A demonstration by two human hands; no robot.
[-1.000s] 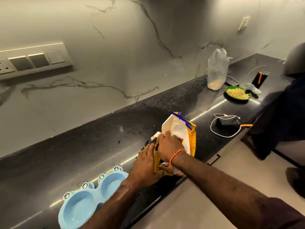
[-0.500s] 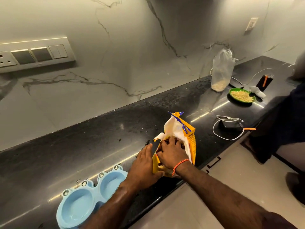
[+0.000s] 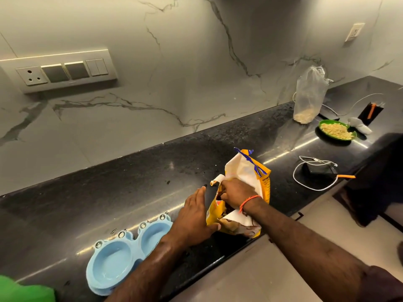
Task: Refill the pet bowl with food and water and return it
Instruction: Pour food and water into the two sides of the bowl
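Now right hand fingers curl inside food bag (contents hidden); left hand spread, steadying it.

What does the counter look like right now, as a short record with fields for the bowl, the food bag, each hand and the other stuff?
pet bowl: light blue double bowl, both wells look empty, near the counter's front edge
food bag: yellow bag, open, to the right of the bowl
left hand: left hand against the bag's left side, steadying it
right hand: right hand reaching into the bag's mouth; fingers curled, whether they hold food cannot be told
further right: green plate of pale food, clear plastic bag, white cable
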